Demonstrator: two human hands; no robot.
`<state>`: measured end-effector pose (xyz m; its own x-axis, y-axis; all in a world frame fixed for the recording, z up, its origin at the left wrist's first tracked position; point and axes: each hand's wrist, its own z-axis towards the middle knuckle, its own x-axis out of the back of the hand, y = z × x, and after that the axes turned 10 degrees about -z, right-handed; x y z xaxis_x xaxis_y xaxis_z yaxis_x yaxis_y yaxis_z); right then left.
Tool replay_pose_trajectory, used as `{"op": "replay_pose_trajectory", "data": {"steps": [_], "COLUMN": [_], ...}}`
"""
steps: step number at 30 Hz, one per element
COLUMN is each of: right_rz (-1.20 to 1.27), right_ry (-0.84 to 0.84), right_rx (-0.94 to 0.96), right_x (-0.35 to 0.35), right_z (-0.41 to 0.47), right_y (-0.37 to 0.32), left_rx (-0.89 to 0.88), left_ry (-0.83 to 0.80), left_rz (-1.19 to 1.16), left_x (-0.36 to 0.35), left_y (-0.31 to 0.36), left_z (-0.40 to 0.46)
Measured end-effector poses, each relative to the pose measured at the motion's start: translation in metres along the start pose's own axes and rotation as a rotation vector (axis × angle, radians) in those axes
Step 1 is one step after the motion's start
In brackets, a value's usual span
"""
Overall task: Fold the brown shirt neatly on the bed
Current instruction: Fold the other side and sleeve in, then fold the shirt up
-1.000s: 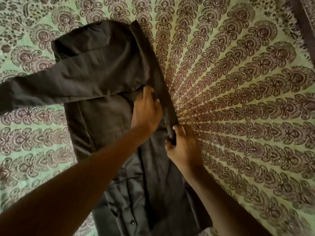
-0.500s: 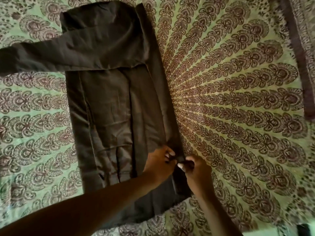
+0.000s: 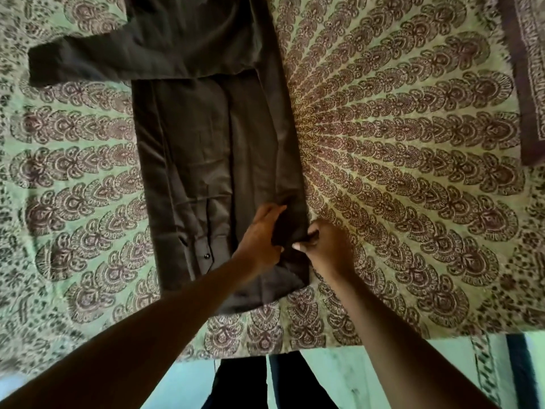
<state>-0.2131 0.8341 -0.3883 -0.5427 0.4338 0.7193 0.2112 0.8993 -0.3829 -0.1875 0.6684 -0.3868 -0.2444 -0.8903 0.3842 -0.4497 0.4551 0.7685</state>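
The brown shirt (image 3: 203, 149) lies flat on the bed as a long dark strip, its right side folded inward. One sleeve stretches out to the left near the top. A row of buttons shows near the lower left of the strip. My left hand (image 3: 261, 236) rests on the folded right edge near the hem, fingers curled into the cloth. Just beside it, my right hand (image 3: 326, 246) pinches the same edge from the outside. The two hands almost touch.
A green bedsheet (image 3: 398, 172) with a brown fan pattern covers the bed. Its near edge (image 3: 295, 354) runs across the bottom, with pale floor and my dark trousers below. A dark patterned border strip (image 3: 528, 84) lies at the far right.
Both hands slid down the folded right edge from mid-shirt toward the hem. The view pulled back, so the hem and the bed's near edge now show.
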Motion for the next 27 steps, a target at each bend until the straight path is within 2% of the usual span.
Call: {"op": "replay_pose_trajectory", "data": {"steps": [3, 9, 24, 27], "right_rz": [-0.04, -0.072, -0.15, -0.212], "right_ry": [0.048, 0.059, 0.131, 0.156], "right_rx": [0.021, 0.081, 0.195, 0.219], "right_x": [-0.006, -0.016, -0.03, -0.032], "right_z": [-0.002, -0.009, -0.025, -0.027], "right_y": [0.0, 0.004, 0.019, 0.02], "left_rx": [-0.007, -0.004, 0.004, -0.051], "left_ry": [0.022, 0.168, 0.24, 0.237], "left_rz": [0.057, 0.21, 0.072, 0.112], "left_x": [-0.007, -0.024, -0.004, 0.002], "left_y": [0.003, -0.003, -0.026, -0.031], "left_z": [-0.011, -0.033, -0.038, -0.039]}}
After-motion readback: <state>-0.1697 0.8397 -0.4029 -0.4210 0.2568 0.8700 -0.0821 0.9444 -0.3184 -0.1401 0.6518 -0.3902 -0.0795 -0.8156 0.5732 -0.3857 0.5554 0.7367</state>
